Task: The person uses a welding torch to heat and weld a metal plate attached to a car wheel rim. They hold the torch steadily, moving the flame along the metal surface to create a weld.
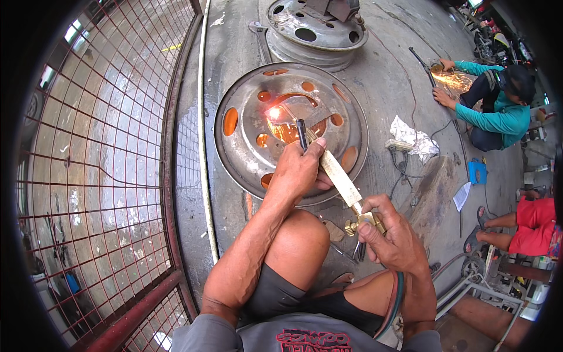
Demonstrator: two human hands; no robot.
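A cutting torch [341,179] with a pale flat handle and brass valves lies across both my hands. My left hand [296,171] closes round its front part, above the near side of a steel wheel rim [241,155]. A short black cylindrical piece [301,135] also shows at my left fingers; I cannot tell whether it belongs to the torch. My right hand [394,234] grips the rear end by the brass valve knobs. The bright flame [274,112] meets the rim's centre disc beside a curved cut, and orange sparks glow through its holes.
Another wheel rim [311,44] lies beyond, with an adjustable wrench [261,42] beside it. A red wire-mesh fence [167,188] stands at left. On the right, a co-worker [498,111] grinds a bar amid sparks. Cables, a power strip [399,144] and a white cloth [413,139] lie between us.
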